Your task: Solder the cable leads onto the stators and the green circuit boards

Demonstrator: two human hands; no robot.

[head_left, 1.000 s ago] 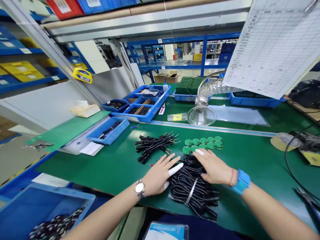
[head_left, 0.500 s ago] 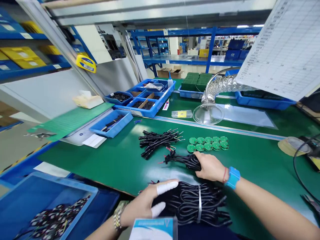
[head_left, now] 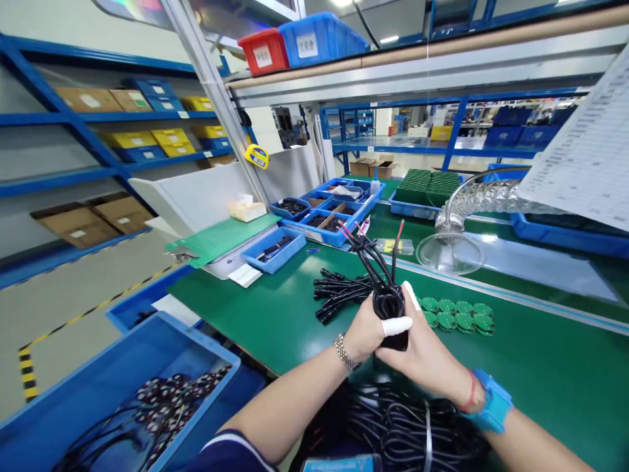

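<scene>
Between both hands I hold a bundle of black cables upright above the green bench, its red-tipped wire ends pointing up. My left hand, white covers on some fingers, is closed around its left side. My right hand wraps the right side. Just behind lies a pile of short black cables on the mat. Two rows of round green circuit boards lie to the right. Below my hands, a larger bundle of black cables tied with a pale band rests at the near edge.
At lower left a blue bin holds wired parts. A small blue tray and a divided blue tray stand farther back. A magnifier-like clear hood on a silver duct hangs over the right side, near a hanging paper sheet.
My right hand has raised the small cable bundle and turned it upright. My left hand has left the large tied bundle and joined it. The view has swung left.
</scene>
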